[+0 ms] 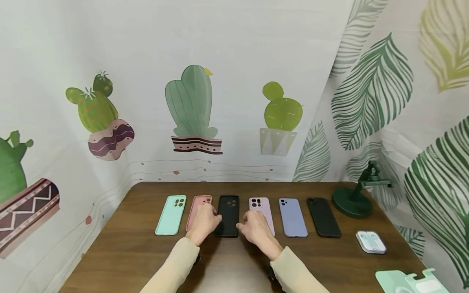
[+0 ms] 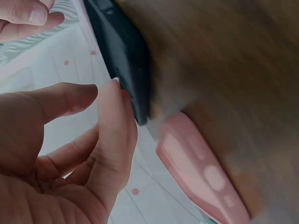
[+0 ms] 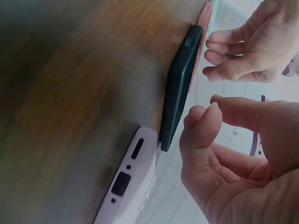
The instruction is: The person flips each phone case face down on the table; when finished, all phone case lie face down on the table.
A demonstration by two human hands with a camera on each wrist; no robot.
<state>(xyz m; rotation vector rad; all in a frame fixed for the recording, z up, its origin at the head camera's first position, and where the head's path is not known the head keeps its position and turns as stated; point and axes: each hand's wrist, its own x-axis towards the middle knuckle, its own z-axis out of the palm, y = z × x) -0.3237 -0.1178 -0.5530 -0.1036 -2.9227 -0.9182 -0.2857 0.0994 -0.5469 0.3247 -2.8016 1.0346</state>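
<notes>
A black phone case (image 1: pixel 229 221) lies flat in the middle of a row, its camera cutouts at the far end. Over the near part of the pink phone case (image 1: pixel 196 203) is my left hand (image 1: pixel 205 223), fingertips right at the black case's left edge. Across from it, my right hand (image 1: pixel 256 228) hovers by the black case's right side and partly covers the lilac phone case (image 1: pixel 269 217). Both hands have loosely bent fingers, and nothing sits between thumb and fingers in either wrist view.
A mint phone case (image 1: pixel 170 215) ends the row on the left. Rightward lie a periwinkle case (image 1: pixel 293 218) and another black case (image 1: pixel 324 217). A dark green stand (image 1: pixel 352 202), boxed earphones (image 1: pixel 371 242) and a mint plastic piece (image 1: pixel 397 280) occupy the table's right side.
</notes>
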